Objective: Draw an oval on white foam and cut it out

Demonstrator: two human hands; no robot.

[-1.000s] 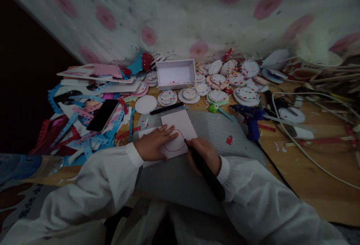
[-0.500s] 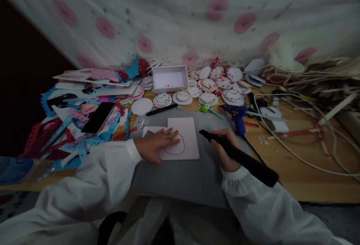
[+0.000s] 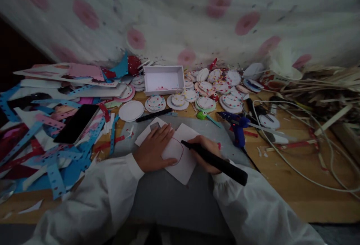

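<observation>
My left hand (image 3: 154,151) lies flat with fingers spread on a white sheet (image 3: 184,172), which has a dark red circle drawn on it. The hand covers the circle's left part. A small grey patch shows on the sheet above my fingers. My right hand (image 3: 206,153) is closed around a long, thick black pen-shaped tool (image 3: 225,166). Its narrow tip is at the right side of the circle; whether it touches the sheet I cannot tell. The sheet rests turned at an angle on a grey mat (image 3: 168,202).
Blue glue gun (image 3: 237,127), with its cord, stands right of the mat. Decorated white discs (image 3: 205,102) and a white box (image 3: 164,78) line the back. A phone (image 3: 77,123) lies among paper scraps at left. A white cable (image 3: 281,144) loops at right.
The sheet has turned and now sits tilted on the mat, my left hand on it. My right hand has moved left, bringing the tool's tip over to the circle. The view has shifted slightly.
</observation>
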